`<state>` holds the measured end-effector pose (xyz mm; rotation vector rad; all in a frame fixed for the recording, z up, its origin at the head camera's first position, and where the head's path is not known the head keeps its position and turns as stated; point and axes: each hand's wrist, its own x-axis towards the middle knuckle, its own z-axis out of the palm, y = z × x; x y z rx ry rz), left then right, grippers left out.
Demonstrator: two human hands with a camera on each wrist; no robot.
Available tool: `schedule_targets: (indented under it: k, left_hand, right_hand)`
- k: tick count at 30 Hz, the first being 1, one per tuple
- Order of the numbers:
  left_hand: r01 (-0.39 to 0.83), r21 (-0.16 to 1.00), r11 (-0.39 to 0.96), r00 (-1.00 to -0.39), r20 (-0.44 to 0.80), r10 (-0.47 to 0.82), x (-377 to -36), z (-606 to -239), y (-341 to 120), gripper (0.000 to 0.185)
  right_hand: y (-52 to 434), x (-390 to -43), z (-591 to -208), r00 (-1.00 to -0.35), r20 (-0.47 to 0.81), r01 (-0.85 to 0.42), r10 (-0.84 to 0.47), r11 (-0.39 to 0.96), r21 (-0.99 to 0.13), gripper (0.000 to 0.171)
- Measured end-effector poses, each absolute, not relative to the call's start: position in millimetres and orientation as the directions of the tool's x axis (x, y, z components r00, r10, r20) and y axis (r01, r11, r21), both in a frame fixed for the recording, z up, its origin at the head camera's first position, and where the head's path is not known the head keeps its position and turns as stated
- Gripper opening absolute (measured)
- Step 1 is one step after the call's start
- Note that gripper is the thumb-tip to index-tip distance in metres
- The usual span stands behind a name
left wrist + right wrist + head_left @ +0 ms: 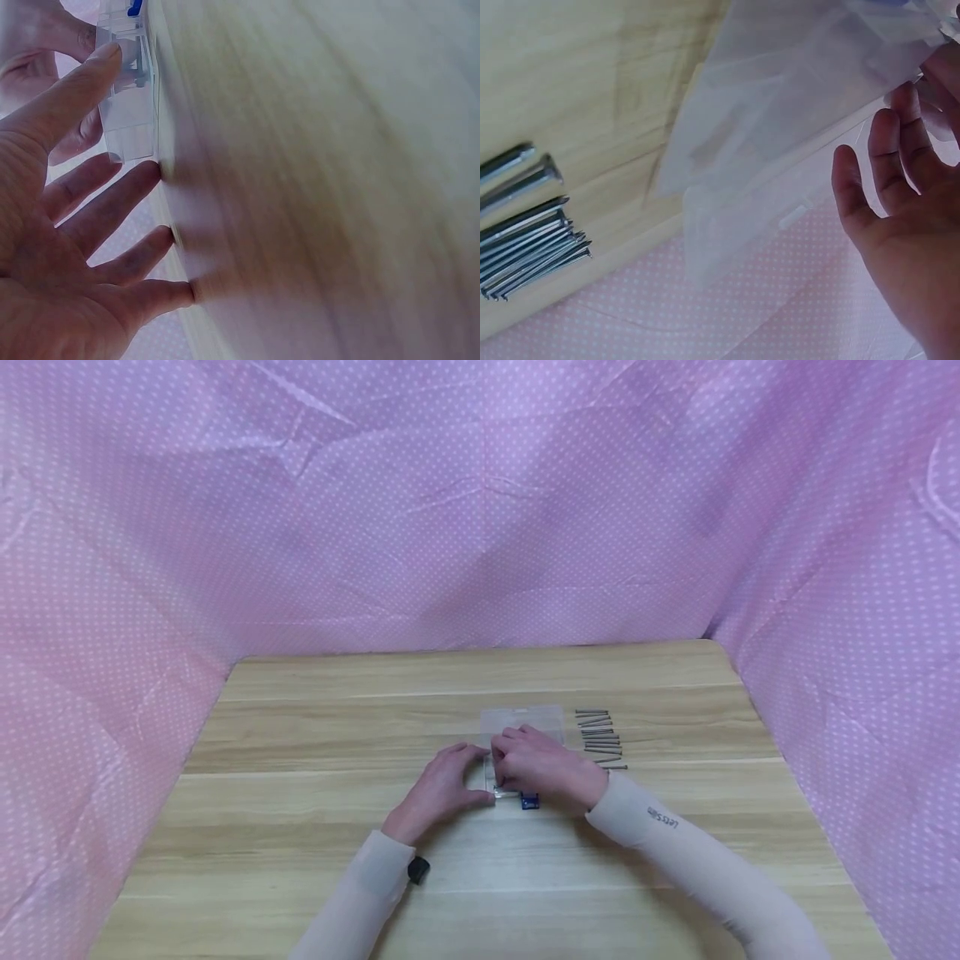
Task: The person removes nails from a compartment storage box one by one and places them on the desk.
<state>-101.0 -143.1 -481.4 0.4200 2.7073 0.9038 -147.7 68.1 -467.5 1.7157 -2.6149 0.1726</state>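
A clear plastic box (127, 112) with its lid (543, 717) raised stands on the wooden table. At the box's left end, my left hand (442, 785) rests with thumb and fingers spread, the thumb against the front side and the other fingertips low by the table. My right hand (540, 764) bends down over the box, fingers curled inward; what its fingertips touch is hidden. Grey metal shows through the box wall in the left wrist view. A small blue piece (530, 800) sits at the box's front.
Several metal nails (600, 732) lie in a column to the right of the box, some with flat heads visible in the right wrist view. Pink dotted cloth (480, 527) hangs behind and beside the wooden table (300, 827).
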Motion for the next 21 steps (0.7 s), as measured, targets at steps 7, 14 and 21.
schedule_targets:
  k: [7,14,21]
  left_hand:
    - [0.202,0.613,0.764,-0.925,-0.137,0.354,-101,-482,-143,0.07]
    - [0.186,0.604,0.775,-0.927,-0.153,0.342,-101,-482,-143,0.072]
    - [0.179,0.599,0.78,-0.927,-0.164,0.338,-101,-482,-142,0.073]
  right_hand:
    - [72,-151,-471,-0.366,0.084,-0.93,-0.927,0.361,-0.06,0.006]
    - [81,-154,-477,-0.356,0.094,-0.93,-0.93,0.344,-0.128,0.009]
    - [83,-155,-483,-0.339,0.101,-0.937,-0.935,0.326,-0.126,0.009]
